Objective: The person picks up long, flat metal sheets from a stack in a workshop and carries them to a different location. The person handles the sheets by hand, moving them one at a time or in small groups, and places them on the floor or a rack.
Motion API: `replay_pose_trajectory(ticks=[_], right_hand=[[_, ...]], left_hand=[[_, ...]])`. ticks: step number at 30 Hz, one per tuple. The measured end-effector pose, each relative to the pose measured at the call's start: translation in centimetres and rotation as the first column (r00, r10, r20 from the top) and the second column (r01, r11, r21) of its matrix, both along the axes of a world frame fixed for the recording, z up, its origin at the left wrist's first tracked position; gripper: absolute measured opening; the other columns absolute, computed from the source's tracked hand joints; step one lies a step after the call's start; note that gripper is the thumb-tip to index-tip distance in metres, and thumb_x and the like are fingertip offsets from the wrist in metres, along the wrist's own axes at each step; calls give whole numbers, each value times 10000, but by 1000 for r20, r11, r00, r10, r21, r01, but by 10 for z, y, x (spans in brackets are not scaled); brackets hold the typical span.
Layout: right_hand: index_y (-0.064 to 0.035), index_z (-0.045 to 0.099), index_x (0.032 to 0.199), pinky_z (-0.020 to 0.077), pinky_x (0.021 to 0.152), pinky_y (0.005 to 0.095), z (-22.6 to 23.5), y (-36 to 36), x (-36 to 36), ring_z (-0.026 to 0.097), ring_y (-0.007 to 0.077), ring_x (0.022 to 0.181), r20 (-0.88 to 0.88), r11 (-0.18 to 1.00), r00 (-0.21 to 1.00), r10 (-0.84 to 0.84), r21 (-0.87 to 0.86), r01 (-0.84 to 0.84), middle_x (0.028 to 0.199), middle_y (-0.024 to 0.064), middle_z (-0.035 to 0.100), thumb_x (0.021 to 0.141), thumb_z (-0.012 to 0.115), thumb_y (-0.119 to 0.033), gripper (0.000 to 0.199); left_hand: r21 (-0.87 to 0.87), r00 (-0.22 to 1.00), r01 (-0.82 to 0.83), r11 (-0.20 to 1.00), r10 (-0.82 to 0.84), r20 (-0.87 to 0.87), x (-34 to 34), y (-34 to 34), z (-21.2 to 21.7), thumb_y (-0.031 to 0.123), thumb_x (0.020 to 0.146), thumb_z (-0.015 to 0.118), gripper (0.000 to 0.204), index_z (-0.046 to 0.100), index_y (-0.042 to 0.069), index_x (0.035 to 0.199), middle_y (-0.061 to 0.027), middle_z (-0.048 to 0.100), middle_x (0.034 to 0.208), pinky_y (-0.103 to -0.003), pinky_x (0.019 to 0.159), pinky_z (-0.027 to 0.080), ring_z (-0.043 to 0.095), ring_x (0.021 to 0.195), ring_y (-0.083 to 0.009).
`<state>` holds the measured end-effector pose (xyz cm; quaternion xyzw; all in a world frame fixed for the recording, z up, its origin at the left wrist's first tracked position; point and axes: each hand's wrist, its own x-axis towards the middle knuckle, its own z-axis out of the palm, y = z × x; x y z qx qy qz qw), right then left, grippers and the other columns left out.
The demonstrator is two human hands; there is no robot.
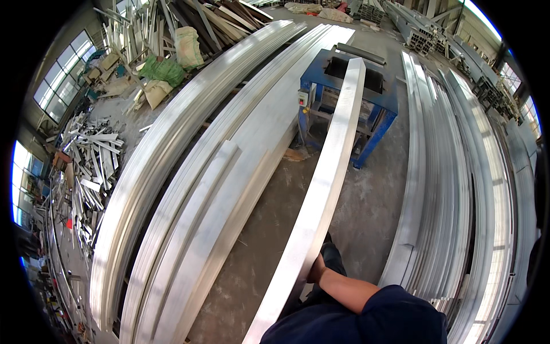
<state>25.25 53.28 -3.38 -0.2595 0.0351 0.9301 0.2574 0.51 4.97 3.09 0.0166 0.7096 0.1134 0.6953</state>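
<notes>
A long silvery metal profile (318, 198) runs from the lower edge up to a blue machine table (375, 94), its far end lying over the table's dark opening. My right hand (315, 269) grips the profile from its right side, low in the picture. The fingers are mostly hidden behind the metal; only the wrist and the back of the hand show. My left hand is out of view.
Long stacks of metal profiles (172, 135) lie to the left, and more bundled profiles (432, 189) to the right. Metal offcuts (94, 163) are heaped at far left, near a green sack (162, 70). A switch box (302, 99) hangs on the machine.
</notes>
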Motion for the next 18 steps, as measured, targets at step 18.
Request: replay_pose_trajectory(ticks=[18], right_hand=[[-50,296,1501,406,1042,396,27,374,52,505,276,1242,693,865,578,-431,499,47,1351,169,531,906,649,-378,765]], left_hand=[[394,987,-15,919,-49,153,126,724,-57,377,810,745,778,429,14,1421,-143,596,1265,-425,891,502,593,1101,-251]])
